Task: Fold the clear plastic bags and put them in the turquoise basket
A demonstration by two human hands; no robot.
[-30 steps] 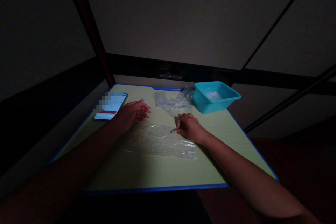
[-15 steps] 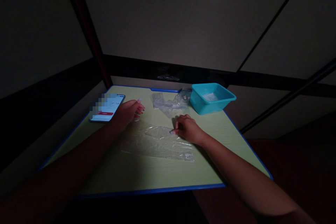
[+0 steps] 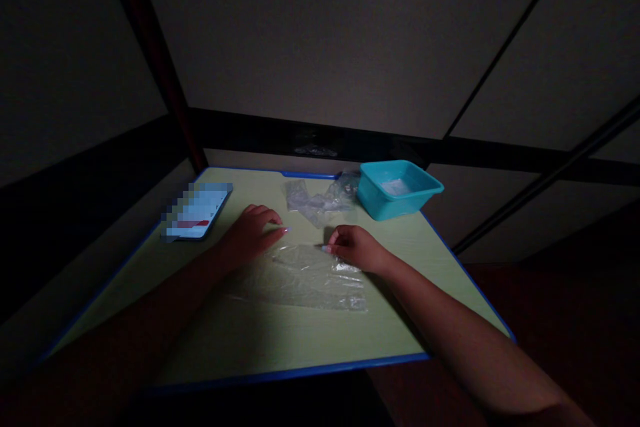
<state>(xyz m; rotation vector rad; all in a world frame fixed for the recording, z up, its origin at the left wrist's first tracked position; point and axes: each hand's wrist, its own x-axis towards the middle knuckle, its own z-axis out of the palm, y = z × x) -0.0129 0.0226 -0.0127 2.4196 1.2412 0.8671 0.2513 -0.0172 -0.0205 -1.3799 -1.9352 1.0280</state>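
Observation:
A clear plastic bag (image 3: 305, 280) lies spread out on the pale table, its film wrinkled and shiny. At its upper right edge my right hand (image 3: 357, 247) is closed, thumb and fingertips pinching the film. My left hand (image 3: 253, 233) is over the bag's upper left, fingers apart and curved, with nothing seen between them. Beyond both hands lies more crumpled clear plastic (image 3: 320, 200), beside a turquoise basin (image 3: 387, 203).
A lit phone (image 3: 200, 210) lies at the table's left side, its screen partly pixelated. Whitish material (image 3: 395, 187) is inside the basin. The table (image 3: 210, 353) has a blue edge and stands against a panelled wall (image 3: 320, 47).
My left hand has moved right and nearer, toward my right hand, and its fingers have turned inward. My right hand stays at the bag's edge. The view has shifted slightly.

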